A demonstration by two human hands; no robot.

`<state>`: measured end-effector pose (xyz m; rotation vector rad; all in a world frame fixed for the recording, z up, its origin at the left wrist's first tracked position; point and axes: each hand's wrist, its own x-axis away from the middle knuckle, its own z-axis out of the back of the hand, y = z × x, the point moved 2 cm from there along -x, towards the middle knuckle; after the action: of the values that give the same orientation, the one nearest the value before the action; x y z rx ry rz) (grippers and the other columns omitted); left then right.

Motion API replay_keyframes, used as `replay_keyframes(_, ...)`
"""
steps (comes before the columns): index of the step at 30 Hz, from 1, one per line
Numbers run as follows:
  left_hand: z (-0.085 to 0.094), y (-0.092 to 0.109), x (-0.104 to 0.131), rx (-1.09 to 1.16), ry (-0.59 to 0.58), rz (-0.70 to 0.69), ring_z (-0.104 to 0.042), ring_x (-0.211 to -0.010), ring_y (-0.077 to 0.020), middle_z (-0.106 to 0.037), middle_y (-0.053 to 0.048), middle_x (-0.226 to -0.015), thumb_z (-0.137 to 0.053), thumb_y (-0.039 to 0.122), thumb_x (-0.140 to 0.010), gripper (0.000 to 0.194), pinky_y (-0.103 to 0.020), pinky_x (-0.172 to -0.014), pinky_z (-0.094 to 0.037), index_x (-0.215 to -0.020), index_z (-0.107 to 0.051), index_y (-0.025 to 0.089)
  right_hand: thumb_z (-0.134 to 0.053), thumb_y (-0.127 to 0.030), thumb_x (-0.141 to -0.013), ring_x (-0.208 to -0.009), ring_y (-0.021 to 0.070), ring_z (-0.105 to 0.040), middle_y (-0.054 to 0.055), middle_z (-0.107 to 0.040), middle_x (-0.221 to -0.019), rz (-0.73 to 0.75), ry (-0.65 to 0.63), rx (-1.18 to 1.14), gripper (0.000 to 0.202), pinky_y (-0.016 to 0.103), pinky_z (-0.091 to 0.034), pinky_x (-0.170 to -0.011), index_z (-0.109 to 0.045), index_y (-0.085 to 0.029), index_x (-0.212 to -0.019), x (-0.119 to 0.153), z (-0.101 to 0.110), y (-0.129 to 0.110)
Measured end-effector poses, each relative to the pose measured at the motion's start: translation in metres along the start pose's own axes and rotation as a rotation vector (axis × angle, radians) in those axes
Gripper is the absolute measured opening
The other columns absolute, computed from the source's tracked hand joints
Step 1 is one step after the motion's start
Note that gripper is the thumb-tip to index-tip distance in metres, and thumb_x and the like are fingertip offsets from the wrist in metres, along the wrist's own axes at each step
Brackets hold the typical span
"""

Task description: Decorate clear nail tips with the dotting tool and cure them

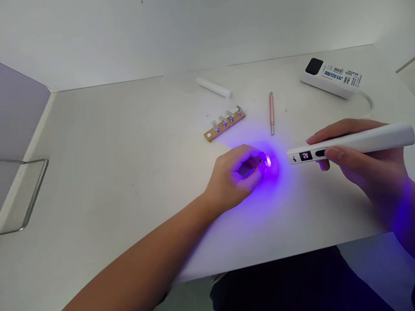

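My left hand [238, 175] pinches a small nail tip [267, 160] that glows violet-pink at the fingertips. From the right, my right hand [366, 160] grips a white handheld UV lamp [359, 139], its thumb by the dark button. The lamp's small display reads 02, and its front end points at the nail tip with a gap between them. Violet light spreads over my left fingers and the tabletop. Beyond my left hand, a wooden strip [225, 125] carries several clear nail tips [222, 119] on little stands.
Behind the strip lies a white tube [214, 87]. A pink metal pen-like tool [271, 112] rests to its right. At the back right is a white box-shaped device [332, 78] with a cable. A metal-framed clear holder [32, 196] stands at the left table edge.
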<state>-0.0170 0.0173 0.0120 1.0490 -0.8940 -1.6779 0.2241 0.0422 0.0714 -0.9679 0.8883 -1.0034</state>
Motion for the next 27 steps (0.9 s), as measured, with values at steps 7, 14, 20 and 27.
replay_keyframes(7,-0.0004,0.0,-0.0008,0.007,0.001,-0.013,-0.068,-0.072,-0.0126,-0.075,-0.002,-0.084,-0.063,0.015,-0.089,0.011,-0.025,-0.066,-0.059,-0.092,-0.072,0.019,-0.085,-0.042,-0.088,-0.053,0.0184,-0.062,0.003,-0.074,-0.065,0.008,-0.012,-0.007,0.014,0.036,-0.04,-0.046,-0.087,-0.03,-0.094,-0.0004,-0.0002,-0.0012)
replay_keyframes(14,0.0003,0.0003,-0.0012,0.011,-0.003,-0.007,-0.068,-0.072,-0.0132,-0.076,-0.003,-0.085,-0.063,0.015,-0.089,0.01,-0.026,-0.066,-0.059,-0.092,-0.072,0.019,-0.085,-0.041,-0.087,-0.056,0.0198,-0.063,0.004,-0.075,-0.068,-0.003,-0.008,-0.01,0.013,0.037,-0.042,-0.048,-0.087,-0.03,-0.095,0.0003,0.0003,-0.0005)
replay_keyframes(20,-0.0009,-0.0006,-0.0008,0.019,0.005,-0.002,-0.067,-0.071,-0.0136,-0.075,-0.002,-0.083,-0.064,0.016,-0.089,0.01,-0.026,-0.065,-0.058,-0.091,-0.072,0.02,-0.086,-0.044,-0.087,-0.055,0.0193,-0.063,0.004,-0.074,-0.067,0.003,0.002,-0.021,0.016,0.036,-0.043,-0.048,-0.088,-0.03,-0.094,0.0003,0.0001,-0.0007)
replay_keyframes(27,-0.0011,0.0,-0.0006,0.021,0.009,-0.01,-0.068,-0.072,-0.0137,-0.075,-0.002,-0.084,-0.064,0.015,-0.089,0.01,-0.027,-0.065,-0.058,-0.091,-0.072,0.02,-0.086,-0.039,-0.088,-0.058,0.0177,-0.066,0.006,-0.077,-0.072,0.004,-0.007,-0.106,0.016,0.034,-0.047,-0.05,-0.089,-0.025,-0.095,-0.0015,-0.0007,0.0017)
